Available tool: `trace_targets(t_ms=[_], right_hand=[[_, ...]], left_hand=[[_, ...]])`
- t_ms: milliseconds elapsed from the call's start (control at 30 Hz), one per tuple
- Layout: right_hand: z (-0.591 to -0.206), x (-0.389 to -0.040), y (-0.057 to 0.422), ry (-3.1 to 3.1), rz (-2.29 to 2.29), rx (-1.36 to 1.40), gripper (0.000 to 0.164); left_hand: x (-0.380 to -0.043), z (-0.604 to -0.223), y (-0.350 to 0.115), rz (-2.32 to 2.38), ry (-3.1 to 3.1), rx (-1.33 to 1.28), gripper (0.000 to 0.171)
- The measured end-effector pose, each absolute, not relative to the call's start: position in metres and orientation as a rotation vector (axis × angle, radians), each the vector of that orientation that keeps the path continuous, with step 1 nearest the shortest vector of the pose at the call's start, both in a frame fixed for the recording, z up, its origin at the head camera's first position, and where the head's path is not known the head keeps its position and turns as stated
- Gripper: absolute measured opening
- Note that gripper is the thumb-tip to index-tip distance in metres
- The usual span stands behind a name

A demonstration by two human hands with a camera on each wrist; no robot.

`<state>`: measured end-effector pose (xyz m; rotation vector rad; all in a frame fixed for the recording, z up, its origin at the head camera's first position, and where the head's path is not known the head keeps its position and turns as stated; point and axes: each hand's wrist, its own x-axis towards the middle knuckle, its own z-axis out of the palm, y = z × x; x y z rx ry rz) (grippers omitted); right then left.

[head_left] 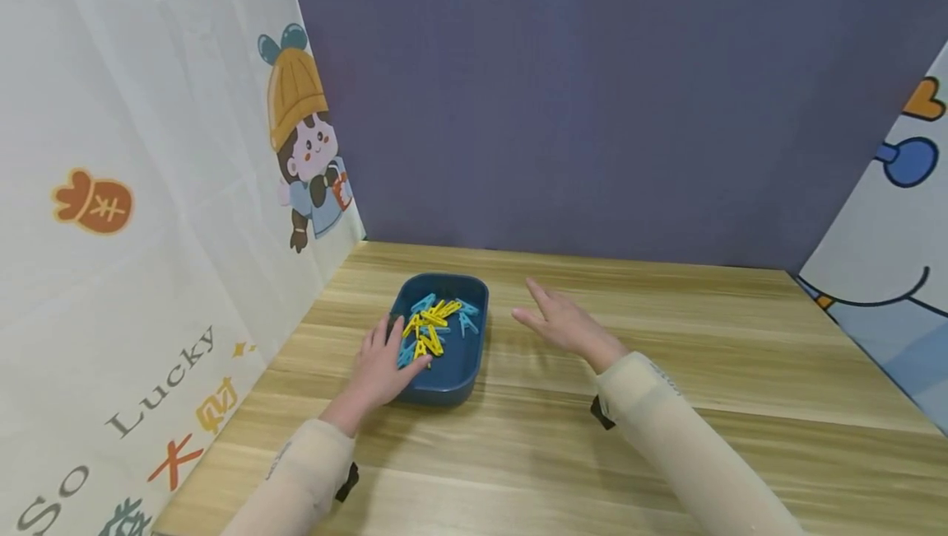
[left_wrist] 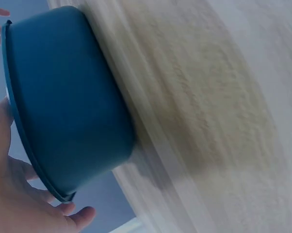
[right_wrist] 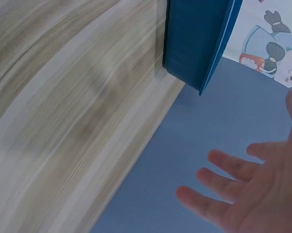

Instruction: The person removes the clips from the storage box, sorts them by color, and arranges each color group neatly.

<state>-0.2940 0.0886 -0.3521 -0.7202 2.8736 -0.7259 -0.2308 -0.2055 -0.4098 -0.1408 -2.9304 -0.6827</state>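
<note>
A dark blue bin (head_left: 454,373) stands on the wooden table, holding several yellow clothespins (head_left: 432,342) and several light blue clothespins (head_left: 465,320) in a loose heap. My left hand (head_left: 380,369) is spread over the bin's near-left rim, its thumb reaching over the inside. In the left wrist view, that hand (left_wrist: 20,194) lies along the rim of the bin (left_wrist: 68,102), fingers apart; whether it touches the rim I cannot tell. To the right of the bin, my right hand (head_left: 566,323) hovers above the table with fingers extended, holding nothing. The right wrist view shows its fingers (right_wrist: 219,182) spread.
The wooden table (head_left: 666,355) reaches back to a dark purple-blue backdrop (head_left: 555,91). A white printed curtain (head_left: 170,108) borders the left side, and another printed panel (head_left: 889,248) borders the right. Black wrist straps (head_left: 601,412) show beneath the sleeves.
</note>
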Motion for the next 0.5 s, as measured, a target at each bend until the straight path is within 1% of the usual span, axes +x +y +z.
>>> trace_targets(t_ms=[233, 500], right_hand=[[-0.3553, -0.2927, 0.0861, 2.878, -0.763, -0.724, 0.078], [-0.3607, -0.2905, 0.0832, 2.892, -0.797, -0.729, 0.075]], left_hand=[[-0.2309, -0.4124, -0.2083, -0.676, -2.918, -0.152, 0.086], [-0.2279, -0.4162, -0.2078, -0.768, -2.887, -0.152, 0.089]])
